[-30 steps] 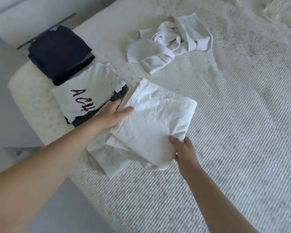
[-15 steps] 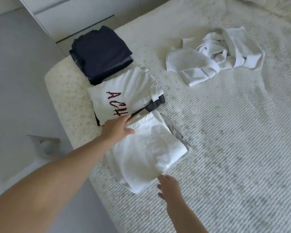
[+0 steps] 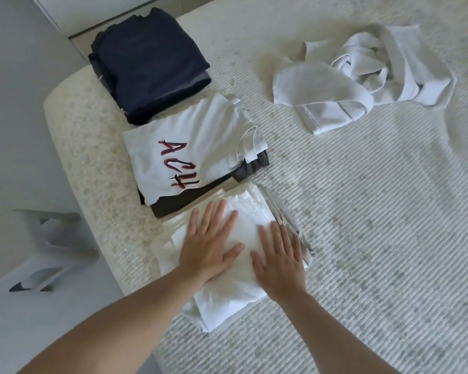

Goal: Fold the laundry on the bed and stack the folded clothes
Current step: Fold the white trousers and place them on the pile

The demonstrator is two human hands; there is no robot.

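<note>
Both hands cover most of the top white fold, and the red lettering gets cut off at the shirt's fold, can't read it all.

Three stacks of folded clothes line the bed's edge, running from six o'clock up toward eleven. First, the nearest stack of folded white garments, and its layers blur together, so perhaps three or four pieces. Second, at its twelve o'clock, a stack of two: one white T-shirt with red lettering on one dark grey folded garment. Third, the navy folded pile, at least two pieces. One crumpled white unfolded garment sits at two o'clock. Two bare hands, left hand and right hand.
</note>
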